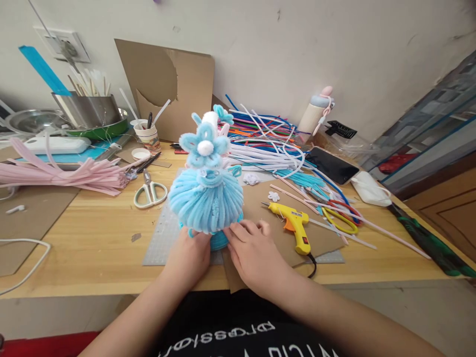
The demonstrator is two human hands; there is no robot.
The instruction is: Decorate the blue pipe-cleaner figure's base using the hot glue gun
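Observation:
A light-blue pipe-cleaner figure [206, 201] stands upright before me, with a round ribbed skirt-like body. On its upper part sits a blue flower with a white pompom centre [205, 148]. Below the body a brighter blue coiled base [218, 241] shows between my hands. My left hand [191, 253] is closed at the base's left side, its fingertips hidden under the ribbed body. My right hand [256, 250] grips the base from the right, fingers bent. To the right lies a yellow hot glue gun [295, 225], beside a small white flower [273, 196].
Scissors [150, 191] lie left of the grey cutting mat [158, 248]. Pink pipe cleaners [67, 173] are bundled at left. Multicoloured pipe cleaners [260, 134], a phone [332, 164] and a bottle [316, 113] occupy the back right. Cardboard [193, 94] leans against the wall.

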